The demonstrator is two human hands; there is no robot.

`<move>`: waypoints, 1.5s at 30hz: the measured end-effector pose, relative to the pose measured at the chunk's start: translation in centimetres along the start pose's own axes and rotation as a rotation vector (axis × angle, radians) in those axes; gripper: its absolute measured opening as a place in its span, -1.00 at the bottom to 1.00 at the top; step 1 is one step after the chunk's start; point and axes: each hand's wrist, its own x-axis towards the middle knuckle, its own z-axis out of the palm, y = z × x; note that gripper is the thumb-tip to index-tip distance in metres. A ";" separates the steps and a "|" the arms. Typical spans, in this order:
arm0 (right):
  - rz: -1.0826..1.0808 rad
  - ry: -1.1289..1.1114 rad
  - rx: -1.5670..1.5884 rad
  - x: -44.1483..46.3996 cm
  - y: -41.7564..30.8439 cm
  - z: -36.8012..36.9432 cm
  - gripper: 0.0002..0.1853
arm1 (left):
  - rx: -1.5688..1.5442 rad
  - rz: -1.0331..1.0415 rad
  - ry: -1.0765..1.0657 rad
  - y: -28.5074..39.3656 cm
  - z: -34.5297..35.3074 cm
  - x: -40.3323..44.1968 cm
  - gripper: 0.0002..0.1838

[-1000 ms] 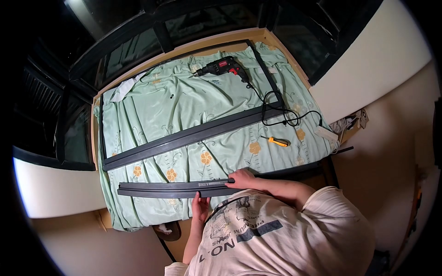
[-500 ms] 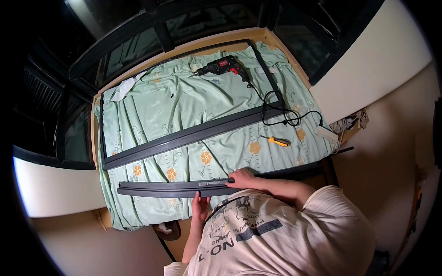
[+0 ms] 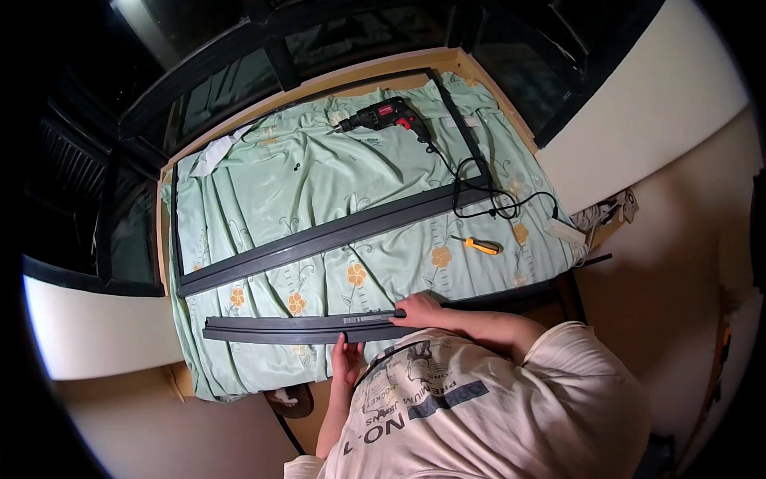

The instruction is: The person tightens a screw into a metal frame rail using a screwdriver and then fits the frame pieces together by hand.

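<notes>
A long dark grey frame rail (image 3: pixel 271 328) lies along the near side of the green flowered cloth. My left hand (image 3: pixel 347 361) grips its lower edge, fingers closed against the rail from below. Over the upper edge, farther right, my right hand (image 3: pixel 416 310) is closed on the rail. A small lighter metallic strip (image 3: pixel 359 318) with markings sits in the rail's groove, just left of my right hand. The rail's right end is hidden by my hand and shirt.
A dark rectangular frame (image 3: pixel 335 240) lies on the cloth (image 3: pixel 263 191). Inside it rest a corded power drill (image 3: pixel 387 116), tiny black pieces (image 3: pixel 297 167) and white paper (image 3: pixel 219 152). A yellow-handled screwdriver (image 3: pixel 483 246) lies right, near the looped cord (image 3: pixel 495 211). Windows (image 3: pixel 231 84) stand behind.
Both hands stay on the rail in nearly the same place. The view has shifted very slightly; nothing else visibly differs.
</notes>
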 end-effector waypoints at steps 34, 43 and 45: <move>-0.009 0.012 -0.068 0.1 0.4 0.4 -0.48 | 0.008 0.013 -0.003 -0.1 0.2 0.1 -0.81; -0.014 0.038 -0.051 0.2 0.7 0.9 -0.49 | -0.004 0.013 -0.020 -0.1 -0.3 0.2 -0.76; -0.003 0.031 -0.060 0.2 0.6 0.8 -0.50 | 0.002 0.012 -0.018 -0.2 -0.3 0.2 -0.74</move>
